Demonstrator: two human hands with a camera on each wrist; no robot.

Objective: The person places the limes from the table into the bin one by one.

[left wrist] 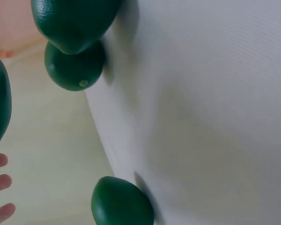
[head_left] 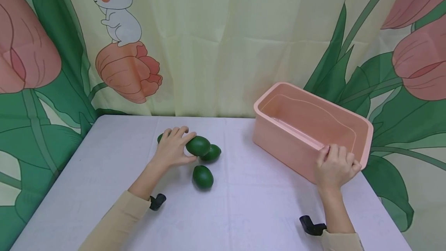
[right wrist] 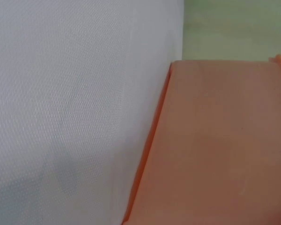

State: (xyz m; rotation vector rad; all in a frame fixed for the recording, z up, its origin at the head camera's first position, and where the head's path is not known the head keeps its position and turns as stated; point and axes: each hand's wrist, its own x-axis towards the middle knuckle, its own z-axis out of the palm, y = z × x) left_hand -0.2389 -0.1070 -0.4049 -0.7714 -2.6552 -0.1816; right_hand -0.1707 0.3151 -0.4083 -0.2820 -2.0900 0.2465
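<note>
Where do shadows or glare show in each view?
Head: a faint shadow left of the pink bin; left wrist: a small glint on the topmost green fruit, grey shadows on the white tablecloth; right wrist: shadow darkens the tablecloth at lower left.

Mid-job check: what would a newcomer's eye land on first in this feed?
The big pink bin, at right on the white table, its near side held by the right hand. Next, four green fruits left of it, one held by the left hand. Behind the table, a curtain shows a white rabbit at upper left.
</note>
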